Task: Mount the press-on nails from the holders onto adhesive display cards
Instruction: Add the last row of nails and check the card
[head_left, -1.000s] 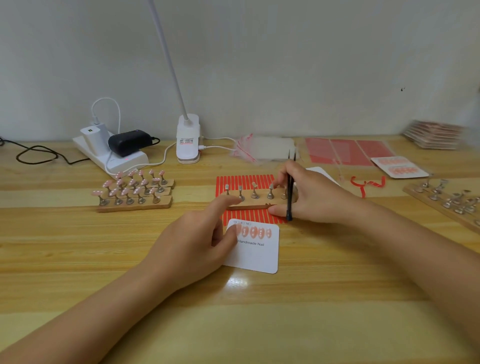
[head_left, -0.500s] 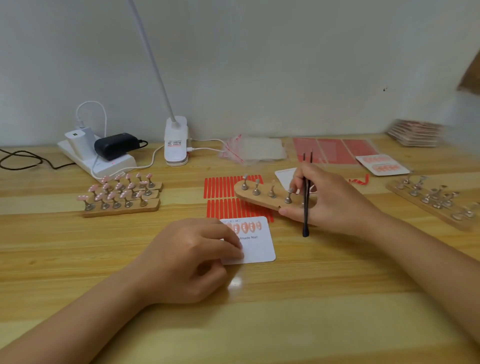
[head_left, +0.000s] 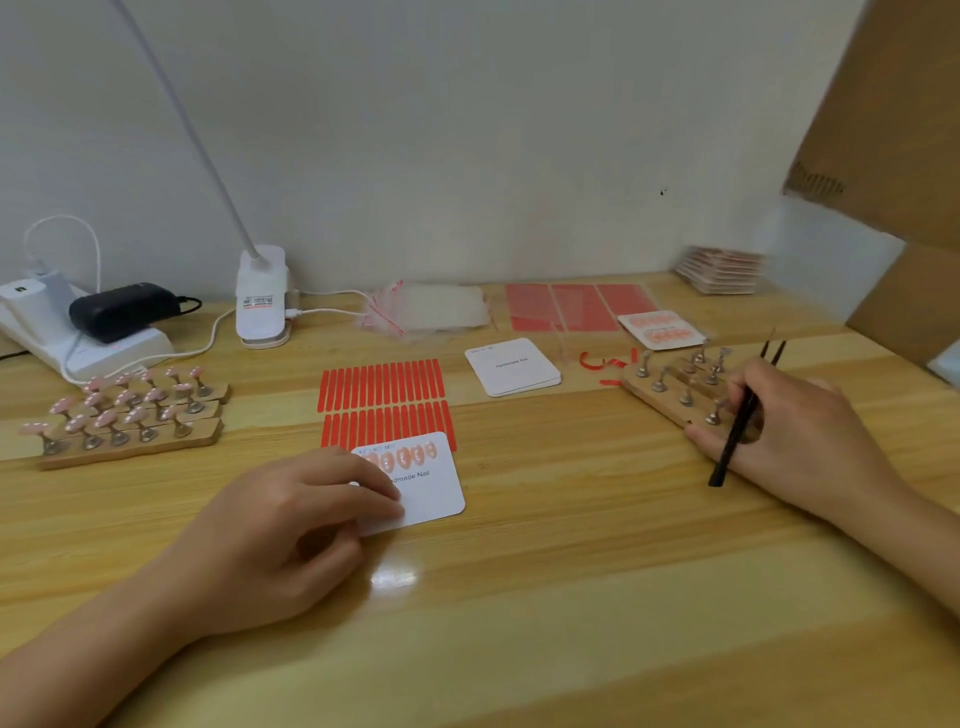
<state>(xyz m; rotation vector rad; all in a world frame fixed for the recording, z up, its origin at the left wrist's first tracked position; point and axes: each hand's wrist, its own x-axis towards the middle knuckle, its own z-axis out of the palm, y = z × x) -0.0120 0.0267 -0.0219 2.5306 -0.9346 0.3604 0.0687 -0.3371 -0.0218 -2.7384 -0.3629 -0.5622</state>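
A white display card (head_left: 434, 486) printed "Handmade Nail" lies at the table's middle with a row of pink nails (head_left: 405, 457) stuck along its top. My left hand (head_left: 291, 525) rests on the card's left part, fingertips pressing it down. My right hand (head_left: 795, 431) at the right holds black tweezers (head_left: 740, 421) and grips a wooden holder strip (head_left: 670, 397) whose metal stands are bare, beside other bare strips. At the left, wooden holders (head_left: 130, 415) carry several pink nails.
Red adhesive strips (head_left: 382, 402) lie behind the card. A stack of blank cards (head_left: 514, 366), a finished card (head_left: 660, 330), red sheets (head_left: 576, 306), plastic bags (head_left: 431, 309), a lamp base (head_left: 262, 299), a power strip (head_left: 78, 332) and a card stack (head_left: 722, 270) line the back. A cardboard box (head_left: 893, 156) stands at the right.
My right hand has carried the bare holder strip and tweezers from the middle over to the right side. My left hand has stayed on the card. The view has swung right.
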